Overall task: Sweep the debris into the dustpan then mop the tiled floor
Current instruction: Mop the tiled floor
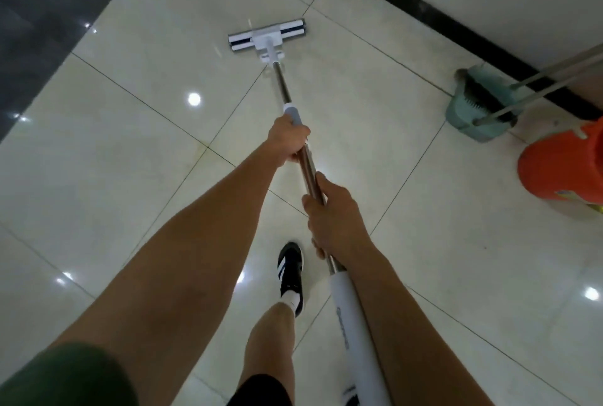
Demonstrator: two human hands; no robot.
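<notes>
Glossy cream tiled floor [98, 177]: left hand [288, 139] and right hand [332, 219] both clamp the white flat-headed metal-handled mop [267, 36].

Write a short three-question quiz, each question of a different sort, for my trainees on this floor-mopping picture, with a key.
1. True or false: the left hand holds the mop handle nearer the mop head than the right hand does.
2. Where does the green dustpan stand? A) by the wall at right B) under the mop head C) in the right hand
3. Fill in: the bucket beside the dustpan is ____ in colour.

Key: 1 true; 2 A; 3 orange.
</notes>
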